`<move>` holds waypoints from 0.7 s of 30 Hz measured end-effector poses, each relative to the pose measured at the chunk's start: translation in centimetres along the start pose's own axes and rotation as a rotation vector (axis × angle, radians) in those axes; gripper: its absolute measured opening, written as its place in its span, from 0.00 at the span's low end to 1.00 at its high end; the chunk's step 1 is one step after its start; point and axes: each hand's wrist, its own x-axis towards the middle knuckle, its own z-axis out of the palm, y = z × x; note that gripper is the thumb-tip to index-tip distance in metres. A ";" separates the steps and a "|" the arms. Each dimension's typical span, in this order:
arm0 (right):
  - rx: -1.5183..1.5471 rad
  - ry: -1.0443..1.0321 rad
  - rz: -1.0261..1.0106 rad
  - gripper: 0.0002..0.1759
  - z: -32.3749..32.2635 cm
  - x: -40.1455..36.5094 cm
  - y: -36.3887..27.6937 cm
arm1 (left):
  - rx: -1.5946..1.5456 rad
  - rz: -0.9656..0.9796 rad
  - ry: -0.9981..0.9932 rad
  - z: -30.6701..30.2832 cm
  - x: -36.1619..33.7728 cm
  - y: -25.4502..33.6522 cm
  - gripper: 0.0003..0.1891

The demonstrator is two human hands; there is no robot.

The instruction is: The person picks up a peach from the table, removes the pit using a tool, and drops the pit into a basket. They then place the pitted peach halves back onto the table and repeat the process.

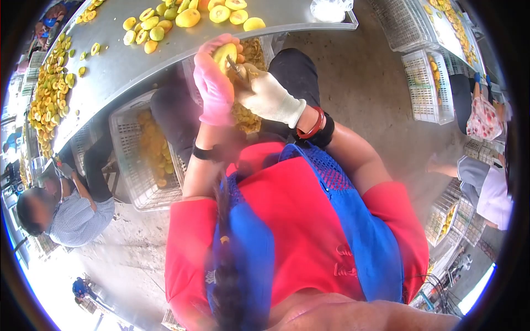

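Observation:
My left hand (214,91), in a pink glove, is closed around a yellow-green fruit half (224,57) that looks like a peach or mango. In my right hand (269,98), in a white glove, is a small knife (235,68), its metal part against the fruit. The fingers partly hide the handle. Both hands meet just off the near edge of the metal table (143,66). Below them, between my knees, stands a crate of yellow fruit pieces (248,117), partly hidden by my hands.
Whole and halved fruits (154,25) lie on the table, with a larger heap (52,102) at left. A white crate (149,193) holding fruit stands by my left leg. A clear plastic bag (328,10) sits on the table's right corner. Co-workers (80,218) sit at both sides.

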 end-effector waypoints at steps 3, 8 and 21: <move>0.014 0.005 0.063 0.20 -0.2 -0.3 -0.6 | 0.034 0.021 -0.033 0.2 -0.1 0.4 0.40; 0.148 -0.136 0.057 0.19 -1.1 0.1 -1.1 | 0.042 -0.048 0.020 0.3 -0.3 0.8 0.42; 0.338 -0.366 0.439 0.11 -1.5 -0.4 -2.0 | 0.103 -0.134 -0.018 0.5 -0.5 1.9 0.44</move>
